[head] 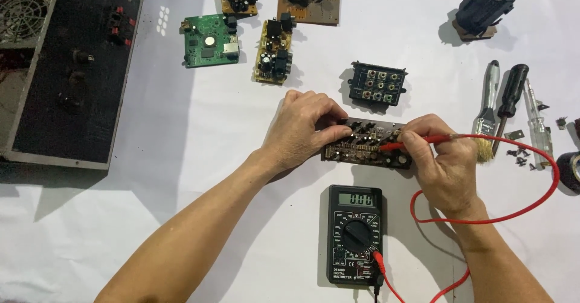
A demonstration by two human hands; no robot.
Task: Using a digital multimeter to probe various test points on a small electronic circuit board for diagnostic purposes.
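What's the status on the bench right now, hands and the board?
Left hand steadies dark circuit board. Right hand pinches red probe, tip on board. Black multimeter just below; red lead loops right. Nothing blocking.

This is an electronics repair workshop. A white-covered tabletop (199, 134) is strewn with loose circuit boards (209, 41), a digital multimeter (355, 235) with red leads (519, 212), screwdrivers (511, 100), a small brush (487, 112), scattered screws (521, 157) and a roll of black tape (571, 171). An opened amplifier chassis (66, 67) with a fan grille lies at the left edge.
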